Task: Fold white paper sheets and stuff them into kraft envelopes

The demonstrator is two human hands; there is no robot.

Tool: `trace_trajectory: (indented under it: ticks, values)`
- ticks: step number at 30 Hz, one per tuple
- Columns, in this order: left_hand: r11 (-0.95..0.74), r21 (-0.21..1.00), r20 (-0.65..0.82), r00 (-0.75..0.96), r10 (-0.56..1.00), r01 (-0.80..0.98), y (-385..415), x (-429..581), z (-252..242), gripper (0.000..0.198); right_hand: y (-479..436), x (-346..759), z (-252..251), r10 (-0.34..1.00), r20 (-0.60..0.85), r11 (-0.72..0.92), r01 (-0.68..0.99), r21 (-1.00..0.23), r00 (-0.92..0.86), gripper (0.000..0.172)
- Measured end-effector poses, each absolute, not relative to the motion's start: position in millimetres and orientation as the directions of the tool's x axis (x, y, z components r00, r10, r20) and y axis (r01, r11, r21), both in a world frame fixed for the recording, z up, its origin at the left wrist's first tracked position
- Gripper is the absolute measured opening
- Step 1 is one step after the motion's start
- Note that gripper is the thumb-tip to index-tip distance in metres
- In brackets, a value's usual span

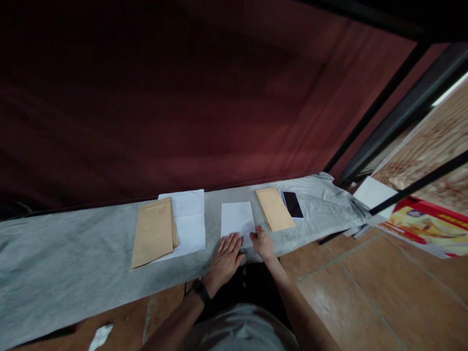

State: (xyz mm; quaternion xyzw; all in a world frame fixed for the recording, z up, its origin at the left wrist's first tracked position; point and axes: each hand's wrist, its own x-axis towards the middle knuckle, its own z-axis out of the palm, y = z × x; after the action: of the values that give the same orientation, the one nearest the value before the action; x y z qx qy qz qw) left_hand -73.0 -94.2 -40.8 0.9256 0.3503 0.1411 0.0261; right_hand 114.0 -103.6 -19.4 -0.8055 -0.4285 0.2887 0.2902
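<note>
A small white sheet of paper, perhaps folded, lies on the grey cloth in front of me. My left hand rests flat on its lower left part, fingers stretched out and open. Curled closed, my right hand has its thumb and fingers at the paper's lower right edge; the inside of that hand is hidden. To the right lies a tan envelope, just beyond my right hand. Over on the left, several brown envelopes partly cover a larger white sheet.
A dark-screened phone lies right of the tan envelope. The long narrow surface is covered by grey cloth and runs along a dark red curtain. At the right are a black metal bar and a red-and-yellow box. Crumpled white paper lies on the tiled floor.
</note>
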Motion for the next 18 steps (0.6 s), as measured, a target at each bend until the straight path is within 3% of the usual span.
trace_trajectory:
  ticks: [4, 8, 11, 18]
  values:
    - [-0.743, 0.164, 0.224, 0.709, 0.669, 0.649, -95.5, -66.5, -40.7, 0.051, -117.9, 105.1, -25.6, 0.897, -0.001, -0.358, 0.724, -0.59, 0.443, 0.043]
    - [-0.722, 0.209, 0.214, 0.69, 0.692, 0.659, -83.4, -63.1, -42.5, 0.051, -127.5, 102.5, -39.3, 0.95, 0.287, -0.029, 0.949, -0.314, 0.124, 0.047]
    - [-0.729, 0.212, 0.211, 0.698, 0.684, 0.65, -68.5, -52.8, -44.1, 0.052, -131.0, 103.1, -50.8, 0.95, 0.311, 0.058, 0.973, -0.223, 0.015, 0.048]
    - [-0.73, 0.178, 0.181, 0.707, 0.683, 0.66, -33.8, -28.4, -46.1, 0.054, -131.4, 102.6, -57.6, 0.948, 0.318, 0.059, 0.978, -0.199, 0.007, 0.047]
